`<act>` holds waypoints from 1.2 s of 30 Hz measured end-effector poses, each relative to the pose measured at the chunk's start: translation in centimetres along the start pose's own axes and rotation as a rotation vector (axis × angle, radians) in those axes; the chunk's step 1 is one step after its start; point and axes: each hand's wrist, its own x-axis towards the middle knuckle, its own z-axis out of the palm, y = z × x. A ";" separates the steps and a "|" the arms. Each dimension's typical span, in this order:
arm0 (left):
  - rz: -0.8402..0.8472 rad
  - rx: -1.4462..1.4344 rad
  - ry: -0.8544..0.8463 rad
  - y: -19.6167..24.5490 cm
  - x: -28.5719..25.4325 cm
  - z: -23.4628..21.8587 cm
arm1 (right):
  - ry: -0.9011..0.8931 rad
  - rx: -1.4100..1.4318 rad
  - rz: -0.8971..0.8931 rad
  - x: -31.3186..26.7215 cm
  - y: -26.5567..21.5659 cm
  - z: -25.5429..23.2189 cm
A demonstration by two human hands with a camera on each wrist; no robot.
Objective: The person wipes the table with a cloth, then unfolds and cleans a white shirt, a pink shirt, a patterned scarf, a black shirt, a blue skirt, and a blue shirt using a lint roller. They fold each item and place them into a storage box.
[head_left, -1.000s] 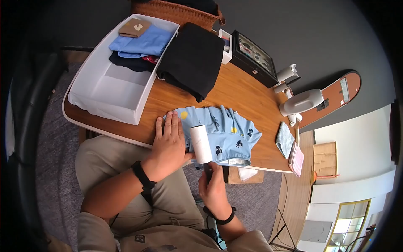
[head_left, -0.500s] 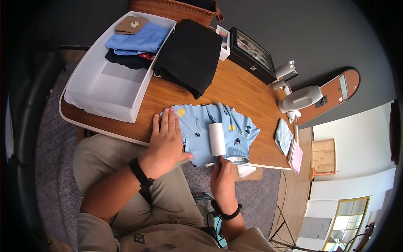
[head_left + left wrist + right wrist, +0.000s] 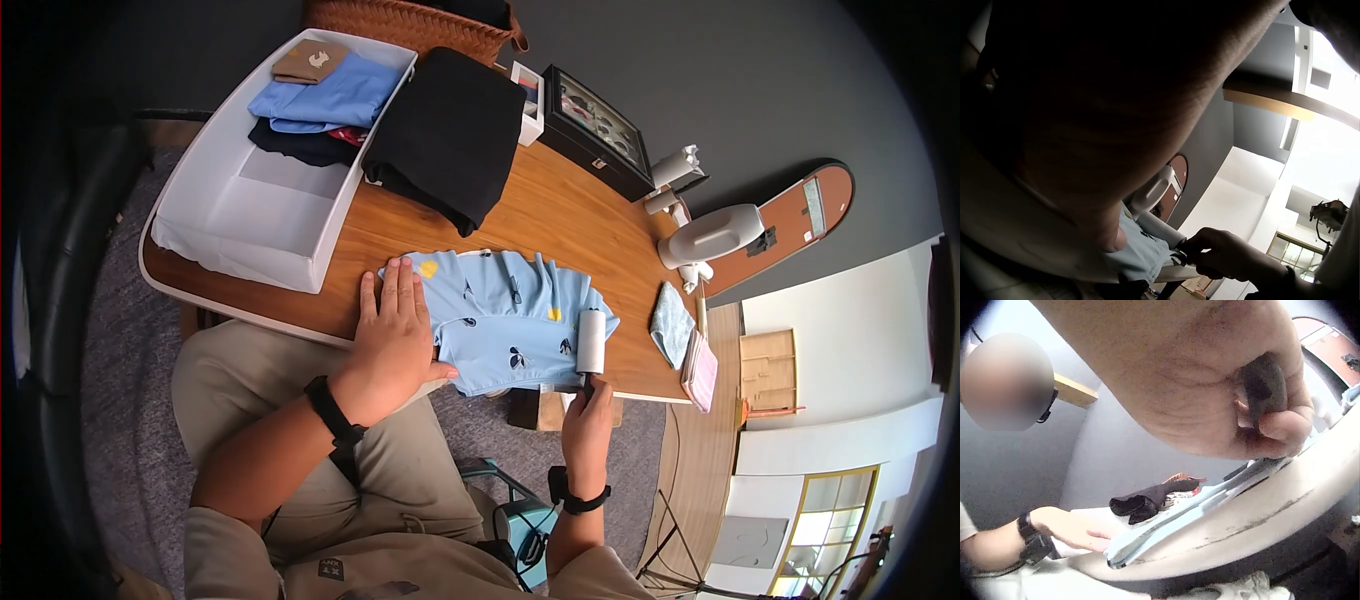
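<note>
Head view shows the right hand [image 3: 588, 425] with its fingers curled round the dark handle [image 3: 1266, 387] of the white roller [image 3: 591, 340]. During the last second, the roller has travelled along the light blue garment [image 3: 490, 350], from beside the left hand [image 3: 385, 345] to the opposite end; I judge that one pass is nearly complete. The left hand, fingers straight, rests on the garment, gripping nothing. Under the garment is the wooden table [image 3: 580, 205].

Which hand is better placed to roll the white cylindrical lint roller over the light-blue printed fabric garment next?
Right, probably: the right hand grips the lint roller by its dark handle, at one end of the garment. The left hand rests on the opposite end, likely better for steadying it.
</note>
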 end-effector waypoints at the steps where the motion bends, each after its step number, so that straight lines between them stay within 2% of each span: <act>1: 0.000 0.000 0.001 0.0 0.0 0.0 | 0.001 0.000 0.000 0.1 0.7 -0.2; 5: -0.002 0.000 0.006 0.0 0.0 0.0 | 0.067 -0.027 0.131 0.4 2.2 -2.0; 7: -0.005 -0.006 0.005 0.0 0.0 0.1 | 0.177 -0.087 0.075 0.8 2.2 -2.7; 10: -0.006 -0.022 0.018 0.1 0.1 0.1 | 0.205 -0.035 0.011 1.3 -0.3 -3.3; 11: -0.007 -0.023 0.014 0.1 0.0 0.0 | 0.163 0.053 0.048 1.4 -2.2 -3.0; 13: -0.010 -0.021 0.012 0.1 0.0 0.0 | 0.067 0.097 -0.038 1.5 -5.7 -2.2; 17: -0.015 -0.021 0.017 0.0 0.1 0.1 | -0.037 0.227 -0.391 2.0 -11.9 1.3; 21: -0.020 0.016 0.024 0.0 0.1 0.7 | -0.140 0.323 -0.367 1.8 -15.8 3.7; 23: -0.020 0.021 0.073 -0.1 0.1 1.1 | -0.198 0.274 -0.314 1.8 -16.2 4.7; 29: -0.044 0.016 -0.011 0.4 0.2 0.0 | -0.154 0.197 -0.276 2.5 -14.4 4.9; 31: -0.051 0.022 -0.041 0.4 0.2 -0.1 | -0.160 0.156 -0.195 3.2 -13.4 4.6; 33: -0.051 0.023 -0.035 0.3 0.2 -0.1 | -0.153 0.102 -0.219 3.9 -12.5 3.8; 36: -0.051 0.025 -0.031 0.4 0.1 -0.2 | -0.064 0.036 -0.211 4.9 -9.6 3.8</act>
